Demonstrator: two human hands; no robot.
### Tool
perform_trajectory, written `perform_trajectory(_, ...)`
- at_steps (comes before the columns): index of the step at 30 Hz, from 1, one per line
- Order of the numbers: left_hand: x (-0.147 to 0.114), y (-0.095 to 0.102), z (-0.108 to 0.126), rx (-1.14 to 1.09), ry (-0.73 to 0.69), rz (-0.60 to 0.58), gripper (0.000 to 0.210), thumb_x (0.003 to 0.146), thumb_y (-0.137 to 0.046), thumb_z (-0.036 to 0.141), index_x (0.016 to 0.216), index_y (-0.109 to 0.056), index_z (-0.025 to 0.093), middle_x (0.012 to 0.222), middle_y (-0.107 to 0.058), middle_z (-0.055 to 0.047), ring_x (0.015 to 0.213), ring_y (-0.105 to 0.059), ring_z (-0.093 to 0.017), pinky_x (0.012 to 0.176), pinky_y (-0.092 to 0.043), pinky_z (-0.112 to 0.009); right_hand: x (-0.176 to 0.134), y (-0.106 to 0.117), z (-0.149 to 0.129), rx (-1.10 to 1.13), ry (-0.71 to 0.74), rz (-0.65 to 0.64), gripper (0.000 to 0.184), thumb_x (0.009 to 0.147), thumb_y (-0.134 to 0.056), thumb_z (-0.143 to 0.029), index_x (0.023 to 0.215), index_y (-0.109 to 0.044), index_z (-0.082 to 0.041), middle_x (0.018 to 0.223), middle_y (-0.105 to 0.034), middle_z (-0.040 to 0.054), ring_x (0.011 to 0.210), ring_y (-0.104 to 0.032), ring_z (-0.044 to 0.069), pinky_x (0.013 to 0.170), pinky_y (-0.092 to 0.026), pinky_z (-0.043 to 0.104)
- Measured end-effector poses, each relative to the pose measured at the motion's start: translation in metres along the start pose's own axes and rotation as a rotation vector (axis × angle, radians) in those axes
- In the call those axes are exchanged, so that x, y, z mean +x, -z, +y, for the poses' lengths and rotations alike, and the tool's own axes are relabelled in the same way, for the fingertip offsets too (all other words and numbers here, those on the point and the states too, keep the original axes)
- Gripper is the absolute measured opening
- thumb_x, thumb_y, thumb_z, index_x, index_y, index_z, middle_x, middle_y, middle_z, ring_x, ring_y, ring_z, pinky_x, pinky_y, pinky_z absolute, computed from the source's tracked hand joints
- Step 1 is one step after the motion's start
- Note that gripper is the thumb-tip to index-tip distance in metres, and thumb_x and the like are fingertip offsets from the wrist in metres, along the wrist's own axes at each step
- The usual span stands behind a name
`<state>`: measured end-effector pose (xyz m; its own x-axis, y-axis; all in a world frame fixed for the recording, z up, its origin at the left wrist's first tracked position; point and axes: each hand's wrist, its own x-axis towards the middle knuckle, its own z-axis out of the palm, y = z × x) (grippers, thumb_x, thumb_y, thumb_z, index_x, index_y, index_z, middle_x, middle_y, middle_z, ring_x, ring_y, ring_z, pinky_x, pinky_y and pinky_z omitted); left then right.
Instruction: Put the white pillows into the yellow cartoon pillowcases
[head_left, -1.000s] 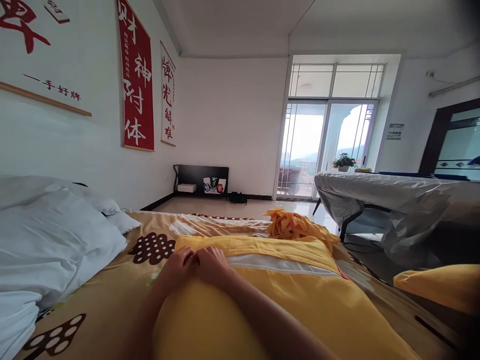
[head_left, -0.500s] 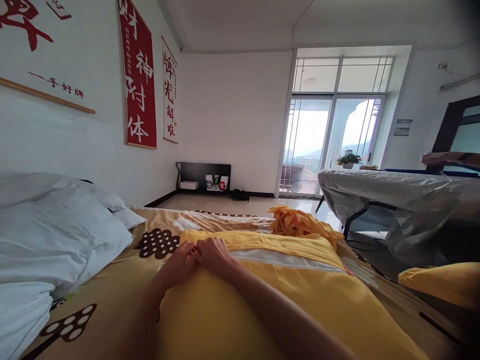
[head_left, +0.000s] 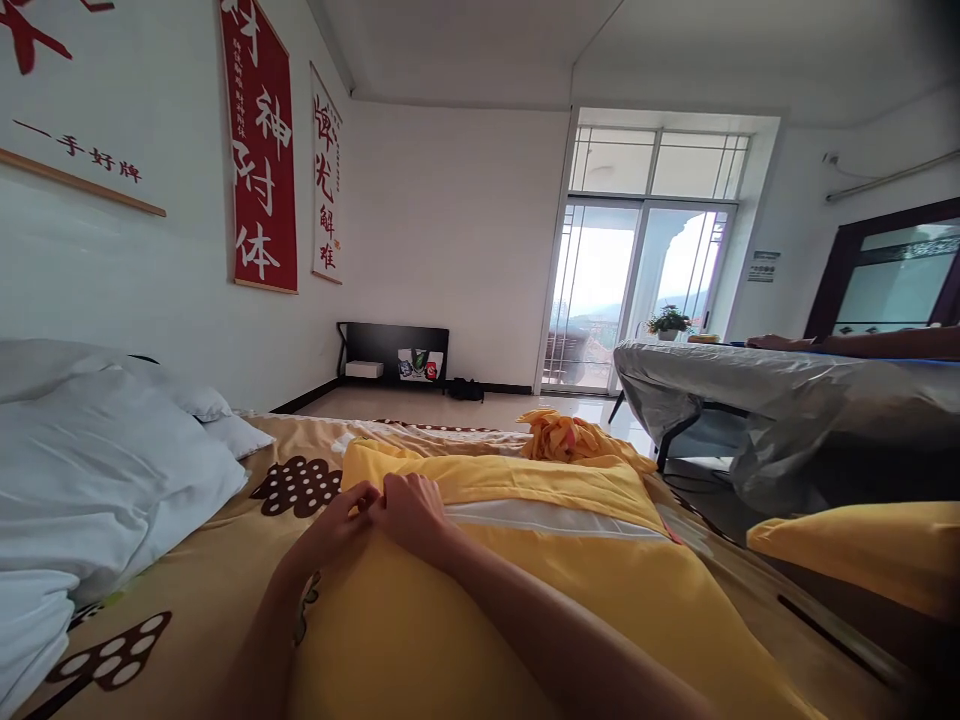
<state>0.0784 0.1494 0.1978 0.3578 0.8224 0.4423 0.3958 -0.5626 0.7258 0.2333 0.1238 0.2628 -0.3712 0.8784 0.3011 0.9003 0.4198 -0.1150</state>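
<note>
A yellow pillowcase (head_left: 600, 580) lies across the bed, plumped out by what is inside. A white strip (head_left: 555, 518), seemingly the pillow within, shows along its opening near the far end. My left hand (head_left: 337, 525) is at the far left corner of the pillowcase, fingers bent and pinched on the cloth edge. Right beside it, my right hand (head_left: 411, 512) curls over the same edge with its knuckles up. The two hands touch or nearly touch. Both sets of fingertips are mostly hidden.
White pillows (head_left: 150, 460) lie at left on the patterned brown sheet (head_left: 217, 560). Crumpled yellow cloth (head_left: 562, 437) rests beyond the pillowcase, and another yellow piece (head_left: 862, 545) is at right. Another person's arm (head_left: 892, 345) lies over the plastic-covered table (head_left: 750, 375).
The view has turned slightly right, so things sit further left. Another person's arm now shows over the table. My hands stay at the same corner of the pillowcase, with the left fingers slightly shifted.
</note>
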Motion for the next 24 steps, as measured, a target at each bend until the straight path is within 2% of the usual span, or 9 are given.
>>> perform_trajectory(3,-0.004,0.005,0.001,-0.061,0.042,-0.115,0.030,0.088,-0.047,0.048,0.080,-0.050,0.019,0.079,-0.052,0.001,0.078,-0.046,-0.016,0.072,-0.039,-0.025,-0.005,-0.005,0.000,0.017,-0.010,-0.002,0.027,0.083,-0.047,-0.032,0.091,-0.069,-0.018,0.091,-0.072,0.0113,0.079,-0.066,0.023,0.060,-0.037,0.028)
perform_trajectory(5,-0.006,0.007,0.003,-0.105,0.077,-0.137,0.033,0.086,-0.048,0.051,0.080,-0.049,0.019,0.078,-0.048,0.001,0.076,-0.044,-0.015,0.069,-0.038,-0.025,-0.008,-0.006,0.000,0.018,0.001,0.016,0.028,0.083,-0.046,-0.032,0.089,-0.069,-0.017,0.091,-0.072,0.0123,0.079,-0.066,0.024,0.060,-0.037,0.029)
perform_trajectory(10,-0.008,0.007,0.016,-0.216,0.114,-0.062,0.034,0.084,-0.049,0.053,0.080,-0.047,0.019,0.078,-0.045,0.002,0.076,-0.044,-0.015,0.068,-0.039,-0.024,-0.013,0.000,0.002,0.073,-0.028,0.100,0.028,0.084,-0.045,-0.034,0.084,-0.068,-0.020,0.084,-0.072,0.0089,0.072,-0.063,0.021,0.056,-0.030,0.028)
perform_trajectory(16,-0.011,0.010,0.039,-0.153,0.071,0.053,0.035,0.084,-0.048,0.054,0.076,-0.044,0.020,0.076,-0.042,0.002,0.073,-0.040,-0.014,0.065,-0.037,-0.024,-0.030,0.021,0.008,0.104,-0.113,0.191,0.017,0.079,-0.048,-0.028,0.074,-0.063,-0.021,0.073,-0.068,0.0030,0.062,-0.053,0.015,0.053,-0.019,0.028)
perform_trajectory(24,-0.017,0.011,0.056,-0.140,-0.002,0.057,0.034,0.087,-0.044,0.052,0.075,-0.042,0.021,0.077,-0.041,0.002,0.071,-0.038,-0.014,0.063,-0.036,-0.024,-0.079,0.048,0.049,0.179,-0.187,0.247,0.014,0.077,-0.051,-0.020,0.062,-0.054,-0.020,0.057,-0.055,-0.0034,0.055,-0.040,0.011,0.055,-0.023,0.024)
